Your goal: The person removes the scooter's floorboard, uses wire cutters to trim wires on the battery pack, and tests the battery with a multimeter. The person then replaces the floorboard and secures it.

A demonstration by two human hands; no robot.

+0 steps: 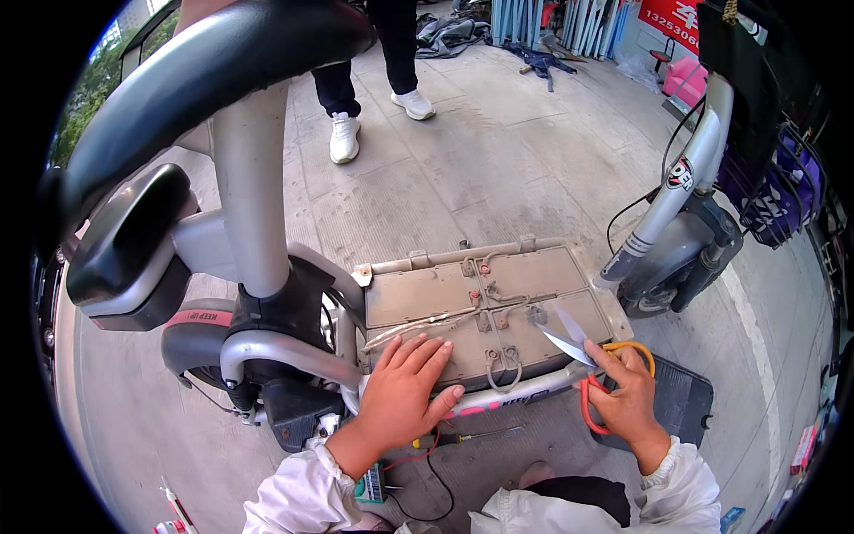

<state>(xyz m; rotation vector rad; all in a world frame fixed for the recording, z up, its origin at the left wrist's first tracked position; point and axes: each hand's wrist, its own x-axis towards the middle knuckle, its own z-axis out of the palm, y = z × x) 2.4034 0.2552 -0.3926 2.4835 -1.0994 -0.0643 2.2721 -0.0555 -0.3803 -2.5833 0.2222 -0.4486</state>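
Note:
My left hand (pixel 405 392) rests with fingers spread on the near-left part of the dusty batteries (pixel 409 294) in the scooter's open floor compartment, beside pale wires (pixel 427 322). My right hand (pixel 627 396) grips scissors (pixel 567 345) with red and orange handles, their blades parted over the batteries' right side near some cable connectors (pixel 492 363).
The scooter's seat post (pixel 253 196) stands left, its front fork (pixel 658 200) right. A person's legs (pixel 398 40) are beyond. A dark cover (pixel 689 400) lies at right; a screwdriver (pixel 463 437) and a green instrument (pixel 371 488) with leads lie below the compartment.

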